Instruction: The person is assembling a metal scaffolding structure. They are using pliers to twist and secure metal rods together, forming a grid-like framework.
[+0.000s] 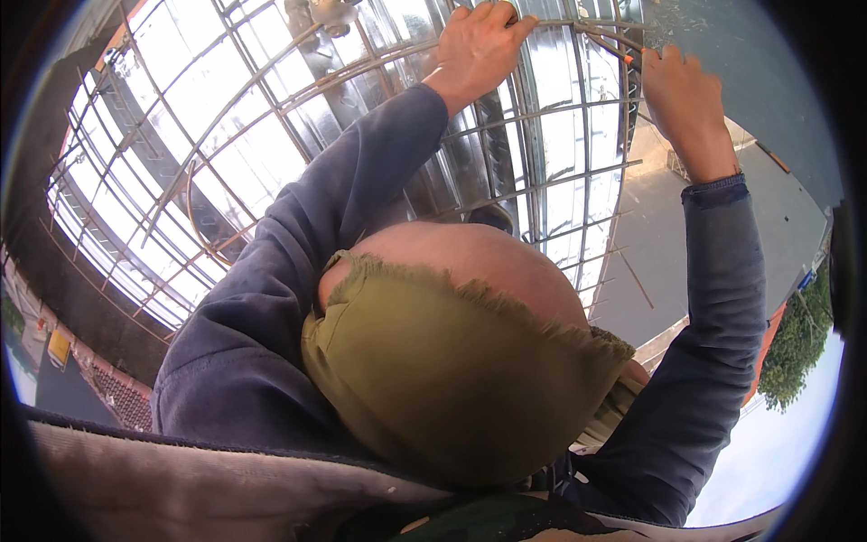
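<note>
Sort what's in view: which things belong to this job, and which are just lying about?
In use:
steel bar grid, at the left hand
orange-marked tool, at the right hand

Apparently lying about:
thin brown rod, far right
yellow object, lower left; too small to identify

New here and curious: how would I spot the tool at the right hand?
Find the big metal grid. At its upper right is the right hand; the slim dark tool points left from it. An orange patch separates it from plain rods.
</note>
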Action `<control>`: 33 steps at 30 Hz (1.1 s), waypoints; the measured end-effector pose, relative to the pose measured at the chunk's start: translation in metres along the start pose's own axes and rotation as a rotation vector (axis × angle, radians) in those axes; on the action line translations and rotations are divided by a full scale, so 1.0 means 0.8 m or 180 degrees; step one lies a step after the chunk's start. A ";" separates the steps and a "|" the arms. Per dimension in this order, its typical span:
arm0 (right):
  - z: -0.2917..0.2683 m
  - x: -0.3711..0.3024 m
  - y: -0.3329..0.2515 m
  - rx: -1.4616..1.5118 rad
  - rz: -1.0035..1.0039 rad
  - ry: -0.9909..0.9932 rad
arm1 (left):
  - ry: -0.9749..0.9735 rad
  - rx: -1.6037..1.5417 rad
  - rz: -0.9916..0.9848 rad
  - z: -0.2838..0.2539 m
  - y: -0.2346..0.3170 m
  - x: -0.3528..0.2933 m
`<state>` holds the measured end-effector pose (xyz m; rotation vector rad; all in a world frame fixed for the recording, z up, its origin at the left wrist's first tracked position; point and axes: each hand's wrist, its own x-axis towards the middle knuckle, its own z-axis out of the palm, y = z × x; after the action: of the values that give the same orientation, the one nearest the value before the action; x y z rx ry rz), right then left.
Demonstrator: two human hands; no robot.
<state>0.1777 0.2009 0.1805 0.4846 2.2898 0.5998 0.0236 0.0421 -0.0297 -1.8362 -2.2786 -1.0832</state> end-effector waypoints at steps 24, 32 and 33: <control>0.012 -0.038 -0.018 0.4312 0.1269 -0.2016 | -0.0962 -0.1167 0.1334 0.058 0.101 0.094; 0.102 -0.039 -0.023 0.1544 0.1444 -0.0116 | -0.1413 -0.0913 0.0836 0.072 0.134 0.131; 0.126 -0.035 -0.012 0.1581 0.1364 -0.0038 | -0.1300 -0.0793 0.0842 0.083 0.143 0.124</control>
<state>0.2671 0.2073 0.1259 1.2324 2.3290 0.2104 0.1185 0.1687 0.0189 -2.5803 -2.0611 -1.0700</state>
